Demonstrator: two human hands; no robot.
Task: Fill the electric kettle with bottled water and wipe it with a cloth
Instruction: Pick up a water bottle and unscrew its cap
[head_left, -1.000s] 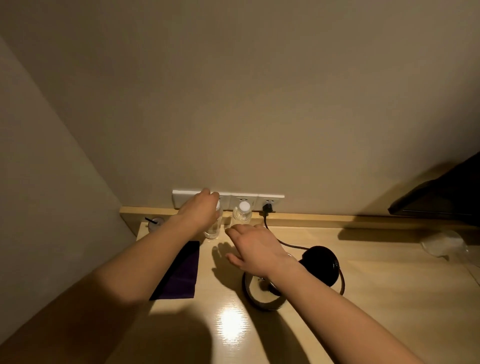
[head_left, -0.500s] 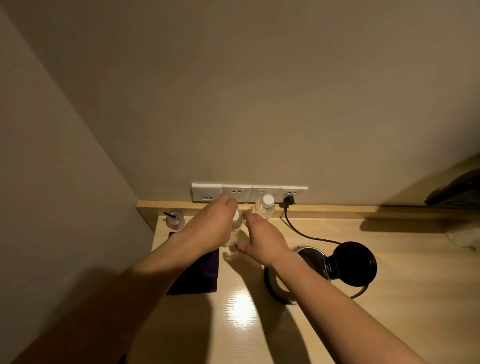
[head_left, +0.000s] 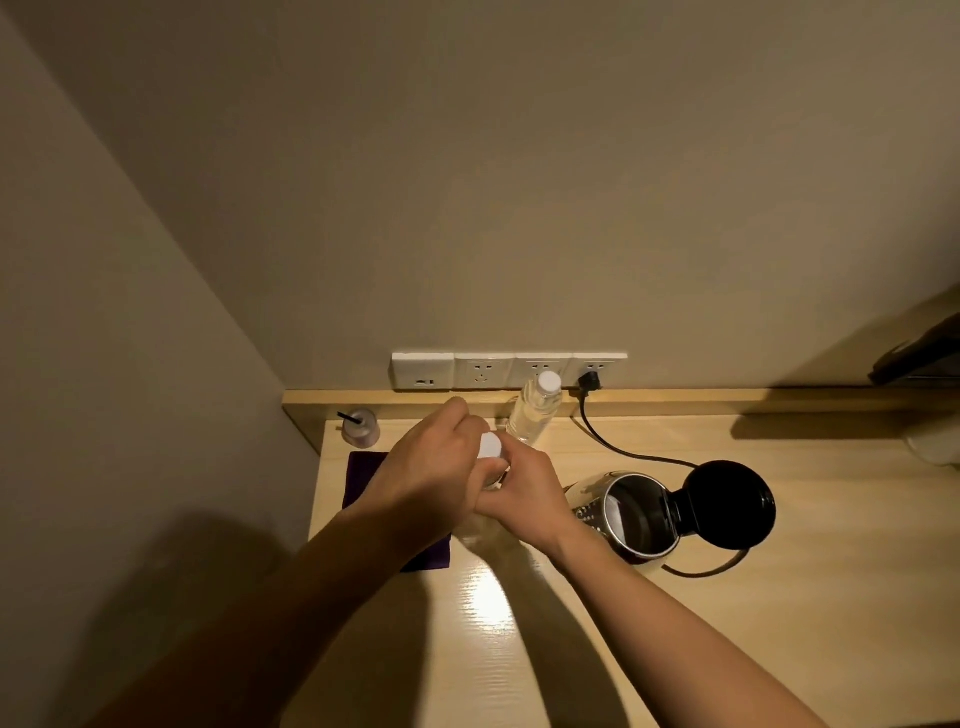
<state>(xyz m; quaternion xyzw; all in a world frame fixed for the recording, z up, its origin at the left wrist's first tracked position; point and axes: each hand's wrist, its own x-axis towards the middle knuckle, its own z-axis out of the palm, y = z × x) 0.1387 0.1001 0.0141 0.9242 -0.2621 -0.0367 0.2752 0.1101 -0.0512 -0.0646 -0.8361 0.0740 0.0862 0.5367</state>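
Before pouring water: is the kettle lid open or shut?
Open: the black lid is swung back; the inside of the kettle shows.

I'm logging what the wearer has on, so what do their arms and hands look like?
The left forearm and right forearm are bare to the frame edge, no sleeves showing. The left hand and right hand are ungloved; no watch, bracelet or ring shows in the dim light.

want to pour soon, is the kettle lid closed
No, the lid of the kettle is flipped back, leaving the opening bare.
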